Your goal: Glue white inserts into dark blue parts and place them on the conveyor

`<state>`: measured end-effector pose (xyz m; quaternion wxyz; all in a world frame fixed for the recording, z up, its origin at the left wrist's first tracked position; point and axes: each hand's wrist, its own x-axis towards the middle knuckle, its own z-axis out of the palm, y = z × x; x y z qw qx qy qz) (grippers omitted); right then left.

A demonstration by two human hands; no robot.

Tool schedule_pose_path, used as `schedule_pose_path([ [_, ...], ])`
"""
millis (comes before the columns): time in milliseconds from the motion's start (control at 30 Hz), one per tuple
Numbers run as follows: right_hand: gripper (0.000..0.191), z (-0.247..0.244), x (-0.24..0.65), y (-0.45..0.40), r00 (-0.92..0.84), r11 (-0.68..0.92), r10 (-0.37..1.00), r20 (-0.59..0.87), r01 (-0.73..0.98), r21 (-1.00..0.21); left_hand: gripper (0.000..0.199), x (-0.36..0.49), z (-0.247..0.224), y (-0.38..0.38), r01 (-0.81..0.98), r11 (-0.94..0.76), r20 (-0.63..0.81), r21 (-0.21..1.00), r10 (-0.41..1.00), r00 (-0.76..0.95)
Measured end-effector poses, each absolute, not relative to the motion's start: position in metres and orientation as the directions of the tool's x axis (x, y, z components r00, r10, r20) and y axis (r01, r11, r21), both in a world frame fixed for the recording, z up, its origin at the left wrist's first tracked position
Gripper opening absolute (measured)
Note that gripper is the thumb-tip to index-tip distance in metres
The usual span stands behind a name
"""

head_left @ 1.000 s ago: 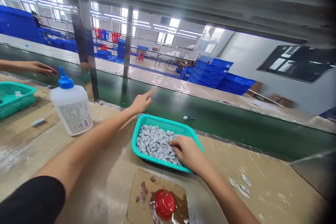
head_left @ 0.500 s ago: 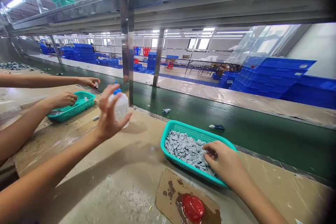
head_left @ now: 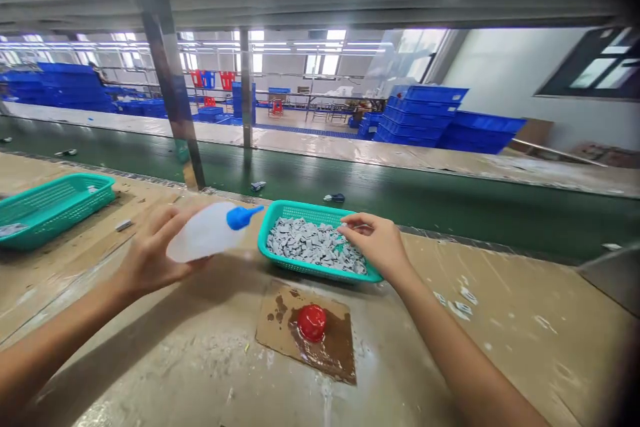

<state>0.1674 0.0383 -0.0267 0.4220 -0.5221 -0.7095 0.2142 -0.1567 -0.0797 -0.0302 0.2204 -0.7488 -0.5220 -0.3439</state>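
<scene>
My left hand [head_left: 157, 250] is wrapped round a white squeeze bottle [head_left: 205, 233], which lies tipped on its side in the air with its blue nozzle [head_left: 240, 215] pointing right. Many small grey parts [head_left: 315, 243] fill a green basket [head_left: 277, 208]. Over the basket's right end is my right hand [head_left: 377, 240], thumb and forefinger pinched together; whatever they hold is too small to make out. In front of the basket a red, wet-looking round object [head_left: 312, 322] rests on a stained piece of cardboard [head_left: 273, 330].
A second green basket [head_left: 65, 213] stands at the left. Behind the table runs a green conveyor belt [head_left: 295, 177] carrying a few small parts. A metal post [head_left: 173, 93] rises beyond the bottle. Several loose pieces [head_left: 463, 307] lie at the right.
My left hand has closed round the bottle, lifted it and tilted it to the right. The view has swung right, and the other person's arms have left it. My right hand stays at the basket.
</scene>
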Motion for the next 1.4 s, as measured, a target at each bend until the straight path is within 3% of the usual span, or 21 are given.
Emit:
schedule_pose_path([
  [100,0.025,-0.029,0.171,0.041,-0.079,0.349,0.931,0.357,0.478,-0.806,0.066,-0.137,-0.035,-0.096,0.88,-0.46,0.717,-0.118,0.574,0.396],
  [400,0.023,-0.029,0.172,0.039,-0.06,0.31,0.95,0.306,0.281,-0.908,0.059,-0.118,-0.051,-0.098,0.769,-0.577,0.549,-0.275,0.562,0.619],
  [967,0.027,-0.029,0.175,0.042,-0.002,0.252,0.967,0.254,0.137,-0.958,0.059,-0.116,-0.036,-0.09,0.711,-0.546,0.441,-0.443,0.558,0.703],
  [1133,0.022,-0.031,0.175,0.044,0.012,0.236,0.971,0.238,0.084,-0.968,0.057,-0.115,-0.037,-0.089,0.726,-0.54,0.447,-0.426,0.572,0.687],
  [1400,0.018,-0.031,0.178,0.045,-0.025,0.208,0.978,0.208,0.014,-0.978,0.051,-0.119,-0.046,-0.09,0.792,-0.564,0.486,-0.232,0.638,0.597],
])
